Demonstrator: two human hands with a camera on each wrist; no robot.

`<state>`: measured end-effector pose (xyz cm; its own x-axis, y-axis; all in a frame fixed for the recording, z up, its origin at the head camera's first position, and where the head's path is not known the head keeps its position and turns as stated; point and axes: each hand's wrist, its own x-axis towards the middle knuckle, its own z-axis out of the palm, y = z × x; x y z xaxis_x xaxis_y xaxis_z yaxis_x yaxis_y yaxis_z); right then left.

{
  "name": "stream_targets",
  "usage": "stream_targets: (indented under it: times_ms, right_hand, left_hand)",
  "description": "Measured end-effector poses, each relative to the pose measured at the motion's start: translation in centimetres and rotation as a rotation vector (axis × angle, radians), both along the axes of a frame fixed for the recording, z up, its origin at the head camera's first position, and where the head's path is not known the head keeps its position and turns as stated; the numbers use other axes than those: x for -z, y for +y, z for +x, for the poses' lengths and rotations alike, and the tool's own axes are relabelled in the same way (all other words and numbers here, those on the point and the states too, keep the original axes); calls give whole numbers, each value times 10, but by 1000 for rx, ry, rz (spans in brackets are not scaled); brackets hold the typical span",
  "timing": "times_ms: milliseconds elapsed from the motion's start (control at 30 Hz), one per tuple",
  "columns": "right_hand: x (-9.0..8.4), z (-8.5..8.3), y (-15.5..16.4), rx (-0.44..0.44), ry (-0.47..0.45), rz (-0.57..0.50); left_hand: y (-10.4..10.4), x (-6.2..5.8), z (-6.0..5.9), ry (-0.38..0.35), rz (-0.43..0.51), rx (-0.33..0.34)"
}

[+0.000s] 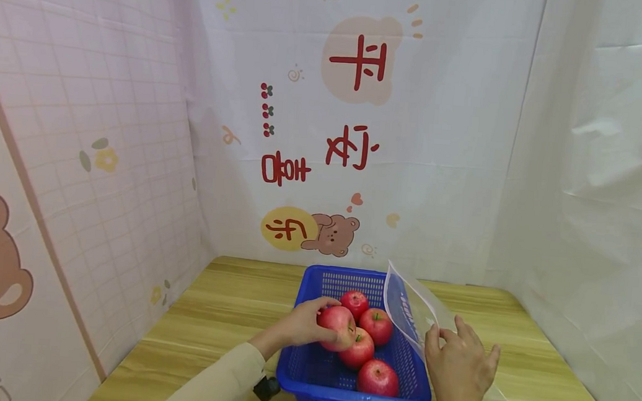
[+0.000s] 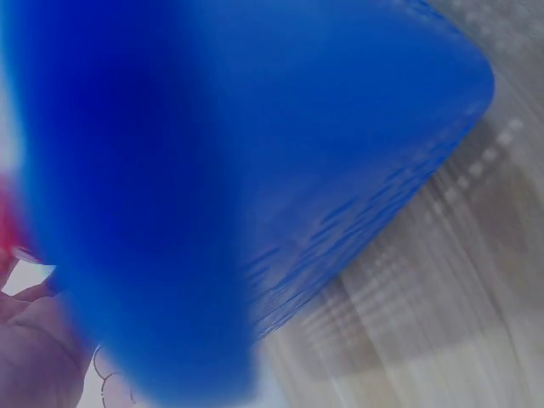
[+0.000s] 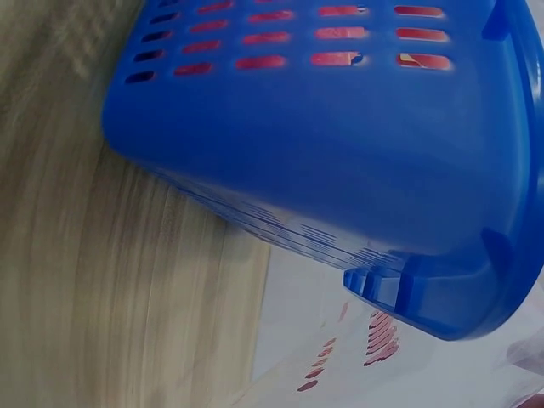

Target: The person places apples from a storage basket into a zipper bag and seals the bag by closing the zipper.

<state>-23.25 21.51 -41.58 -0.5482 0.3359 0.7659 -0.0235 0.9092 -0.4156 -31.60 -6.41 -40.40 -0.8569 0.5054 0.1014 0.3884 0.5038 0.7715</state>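
A blue slotted basket (image 1: 309, 373) stands on the wooden table and holds several red apples. My left hand (image 1: 318, 319) reaches in from the left and grips one apple (image 1: 340, 329), which sits above the others. Two more apples (image 1: 377, 325) (image 1: 378, 377) lie beside and in front of it. At the basket's right rim, my right hand (image 1: 439, 334) pinches a clear plastic bag (image 1: 411, 306) that stands up over that rim. The left wrist view is filled by the blurred basket wall (image 2: 212, 170). The right wrist view shows the basket's outer side (image 3: 340, 153) with red behind its slots.
The wooden table (image 1: 223, 318) is walled in by printed cloth at the left and back and by white sheeting (image 1: 603, 245) at the right. A small black object (image 1: 266, 388) lies at the basket's near left corner.
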Motion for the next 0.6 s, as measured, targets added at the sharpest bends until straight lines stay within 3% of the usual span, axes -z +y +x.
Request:
stream_targets:
  times_ms: [600]
  right_hand:
    - [1, 0, 0, 1, -27, -10]
  left_hand:
    - [12, -32, -4, 48, 25, -25]
